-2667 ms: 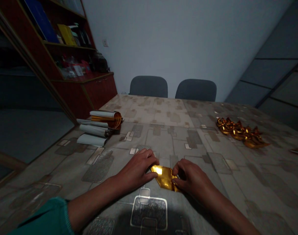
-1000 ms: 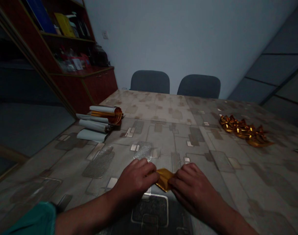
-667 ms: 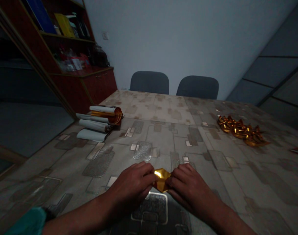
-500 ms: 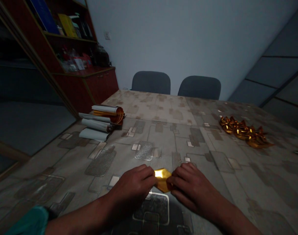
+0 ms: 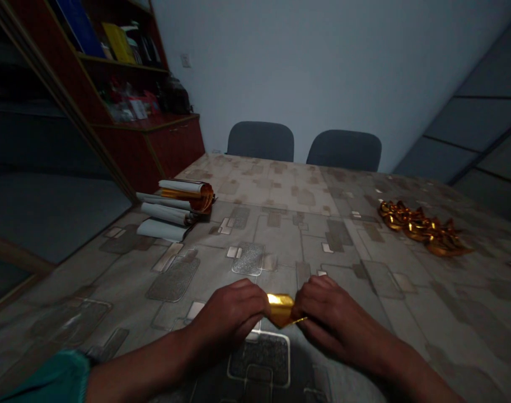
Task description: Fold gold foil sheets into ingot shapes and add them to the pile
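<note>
Left hand [image 5: 236,307]: fingers curled, gripping the left end of a piece of gold paper [image 5: 280,307]. Right hand [image 5: 328,308]: fingers likewise closed on its right end. Paper folded, shiny, held between both hands over the near side of the table [image 5: 280,229]; whether it touches the surface, cannot tell. Teal sleeve [image 5: 57,376] on left arm. Close to the table's left edge: rolled-over sheets [image 5: 169,210], pale outside, gold within. Toward the right edge: cluster of folded gold pieces [image 5: 423,228]. Two grey chairs [image 5: 260,141] at the far edge; red cabinet [image 5: 179,144] beyond the far left corner.
</note>
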A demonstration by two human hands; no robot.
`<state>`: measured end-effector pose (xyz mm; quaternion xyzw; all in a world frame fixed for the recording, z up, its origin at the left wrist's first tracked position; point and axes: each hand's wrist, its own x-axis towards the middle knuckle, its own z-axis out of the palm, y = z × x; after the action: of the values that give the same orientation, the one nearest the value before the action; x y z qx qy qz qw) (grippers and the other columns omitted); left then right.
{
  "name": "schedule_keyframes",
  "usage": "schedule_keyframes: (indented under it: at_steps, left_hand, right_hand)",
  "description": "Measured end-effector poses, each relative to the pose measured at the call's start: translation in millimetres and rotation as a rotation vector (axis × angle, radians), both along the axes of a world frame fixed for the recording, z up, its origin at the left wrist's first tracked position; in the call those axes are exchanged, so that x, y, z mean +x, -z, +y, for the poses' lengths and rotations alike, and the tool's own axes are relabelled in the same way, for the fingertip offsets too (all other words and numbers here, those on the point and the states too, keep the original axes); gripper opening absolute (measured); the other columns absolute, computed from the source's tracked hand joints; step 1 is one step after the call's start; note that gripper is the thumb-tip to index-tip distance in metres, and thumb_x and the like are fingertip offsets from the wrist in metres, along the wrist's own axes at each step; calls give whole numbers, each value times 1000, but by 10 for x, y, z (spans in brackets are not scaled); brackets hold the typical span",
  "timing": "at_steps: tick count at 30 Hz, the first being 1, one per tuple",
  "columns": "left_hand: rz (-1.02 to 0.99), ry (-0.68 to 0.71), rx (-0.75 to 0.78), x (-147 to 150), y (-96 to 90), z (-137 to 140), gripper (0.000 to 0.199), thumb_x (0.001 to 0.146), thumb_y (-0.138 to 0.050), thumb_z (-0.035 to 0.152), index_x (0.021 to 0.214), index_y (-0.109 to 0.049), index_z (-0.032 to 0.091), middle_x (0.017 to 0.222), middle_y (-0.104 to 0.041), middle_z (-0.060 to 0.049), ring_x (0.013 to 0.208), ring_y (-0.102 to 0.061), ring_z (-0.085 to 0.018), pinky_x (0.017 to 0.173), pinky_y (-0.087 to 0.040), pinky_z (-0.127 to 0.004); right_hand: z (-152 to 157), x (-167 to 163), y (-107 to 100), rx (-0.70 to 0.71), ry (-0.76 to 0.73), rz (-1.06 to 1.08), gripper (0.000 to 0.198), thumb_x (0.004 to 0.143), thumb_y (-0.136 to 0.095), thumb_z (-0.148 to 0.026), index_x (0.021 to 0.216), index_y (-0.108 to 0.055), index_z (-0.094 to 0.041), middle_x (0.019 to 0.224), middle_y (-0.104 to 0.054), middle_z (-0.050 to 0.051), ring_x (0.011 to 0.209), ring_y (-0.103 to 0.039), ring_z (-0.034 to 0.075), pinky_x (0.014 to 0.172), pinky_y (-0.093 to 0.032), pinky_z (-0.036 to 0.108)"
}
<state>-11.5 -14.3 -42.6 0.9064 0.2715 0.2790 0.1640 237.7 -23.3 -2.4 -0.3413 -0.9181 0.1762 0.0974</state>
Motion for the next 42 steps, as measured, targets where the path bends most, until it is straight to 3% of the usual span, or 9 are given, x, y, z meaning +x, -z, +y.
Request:
schedule_keyframes:
  at_steps: [8, 13, 16, 21, 26, 30, 34, 42]
  left_hand:
    - [20, -51, -84, -41, -4, -24, 15, 96, -49, 15, 91, -63, 18, 86, -69, -4, 80, -62, -17, 73, -50, -27]
    - [26, -98, -126, -13, 36, -21, 11, 93, -60, 27, 86, -61, 19, 84, -68, -2, 78, -61, -17, 71, -47, -27]
    - [24, -142, -145, 21, 29, -21, 11, 92, -60, 23, 83, -61, 19, 81, -67, -1, 75, -60, -17, 68, -45, -26]
    - [0, -264, -296, 44, -25, -17, 5, 86, -64, 17, 86, -60, 20, 78, -66, 2, 71, -61, -15, 63, -42, -24]
    - [-28, -186, -213, 47, -13, 9, 14, 92, -54, 15, 80, -62, 18, 77, -67, 1, 72, -60, -15, 66, -44, -25]
    - [-44, -116, -128, 40, 21, 14, 19, 98, -49, 20, 91, -67, 19, 83, -68, -2, 76, -62, -16, 69, -47, -27]
    - [-30, -109, -104, 27, 38, 4, 19, 97, -51, 21, 103, -70, 21, 86, -68, -4, 78, -62, -17, 68, -48, -27]
    - [-20, -107, -95, 12, 18, -3, 17, 95, -55, 21, 98, -71, 21, 86, -68, -4, 76, -61, -17, 67, -47, -27]
  right_hand:
    - [55, -3, 60, -125, 79, 153, 19, 92, -52, -7, 90, -65, -20, 82, -67, 0, 82, -58, 18, 79, -39, 36]
    - [61, -13, 92, -135, 109, 187, 13, 93, -57, -14, 88, -67, -21, 78, -67, -1, 80, -60, 18, 78, -39, 36]
    - [58, -14, 95, -133, 126, 198, 12, 96, -58, -20, 90, -68, -22, 78, -68, -1, 80, -60, 18, 78, -39, 35]
    - [43, -30, 141, -131, 225, 251, 12, 95, -57, -15, 96, -67, -23, 82, -67, 1, 79, -59, 18, 73, -40, 33]
    - [29, -63, 197, -127, 281, 245, 10, 93, -57, -14, 95, -62, -22, 84, -65, 1, 79, -57, 19, 73, -40, 34]
    - [21, -68, 211, -101, 280, 210, 8, 93, -57, -14, 92, -60, -22, 85, -65, 2, 79, -58, 19, 72, -41, 33]
    - [21, -60, 223, -56, 229, 211, 8, 92, -58, -13, 93, -61, -21, 86, -67, 3, 81, -58, 20, 73, -40, 34]
    - [55, -69, 270, -38, 197, 205, 7, 95, -61, -19, 97, -66, -22, 86, -64, 3, 82, -58, 21, 74, -38, 35]
